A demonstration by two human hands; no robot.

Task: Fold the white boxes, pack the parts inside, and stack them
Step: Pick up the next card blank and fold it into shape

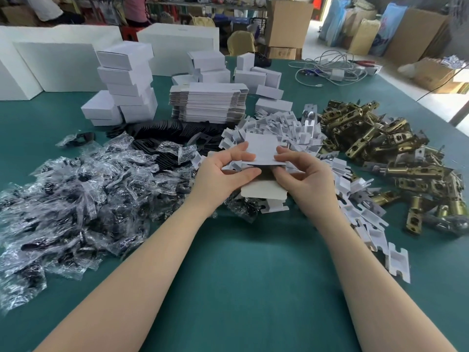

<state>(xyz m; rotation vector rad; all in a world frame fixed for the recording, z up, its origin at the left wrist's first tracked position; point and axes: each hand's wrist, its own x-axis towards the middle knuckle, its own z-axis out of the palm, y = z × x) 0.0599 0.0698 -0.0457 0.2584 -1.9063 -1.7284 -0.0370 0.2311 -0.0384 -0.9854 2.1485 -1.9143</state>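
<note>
A white box [262, 151], partly folded with a flap open, sits between both hands above the middle of the green table [253, 275]. My left hand [223, 176] grips its left side, thumb and fingers pinched on the card. On the right edge my right hand [304, 174] pinches it too. A stack of flat unfolded boxes [208, 102] lies behind. Folded white boxes [127, 82] are stacked at the back left. Brass latch parts [375, 138] are heaped at the right, white card inserts [284, 130] in the middle, bagged black parts [76, 194] at the left.
Black plates [162, 130] lie behind the bags. Large white cartons [50, 62] stand at the far left, grey cables [330, 69] at the far right. Cardboard boxes [289, 21] and people at a bench are beyond the table.
</note>
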